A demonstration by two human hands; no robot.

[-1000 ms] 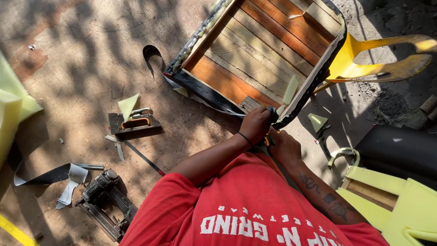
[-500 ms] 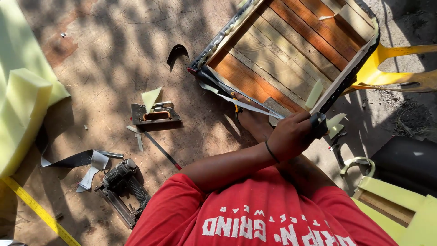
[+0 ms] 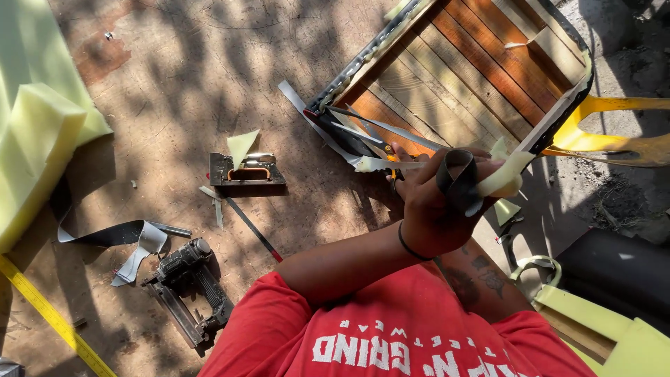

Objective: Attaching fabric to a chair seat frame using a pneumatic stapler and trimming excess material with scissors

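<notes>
My left hand (image 3: 436, 206), with a black band on the wrist, is closed around a loop of dark fabric strip (image 3: 457, 178) and a pale yellow foam offcut (image 3: 506, 174). It sits at the near corner of a wooden slatted seat frame (image 3: 453, 70) edged with foam and dark fabric. My right hand (image 3: 398, 159) is mostly hidden under the left; its fingers show by the orange handles of scissors (image 3: 380, 143), whose blades point left along the frame's near edge. My tattooed right forearm (image 3: 481, 279) runs beneath.
On the dirt ground lie a pneumatic stapler (image 3: 188, 290), a hand stapler (image 3: 248, 173), grey strips (image 3: 132, 241) and a yellow measuring tape (image 3: 49, 314). Foam blocks (image 3: 35, 132) are at the left. Yellow chair legs (image 3: 614, 129) and more foam (image 3: 614, 335) are at the right.
My left hand has lifted off the frame's corner and now holds the dark strip and foam offcut up. The scissors have come into view at the frame's edge.
</notes>
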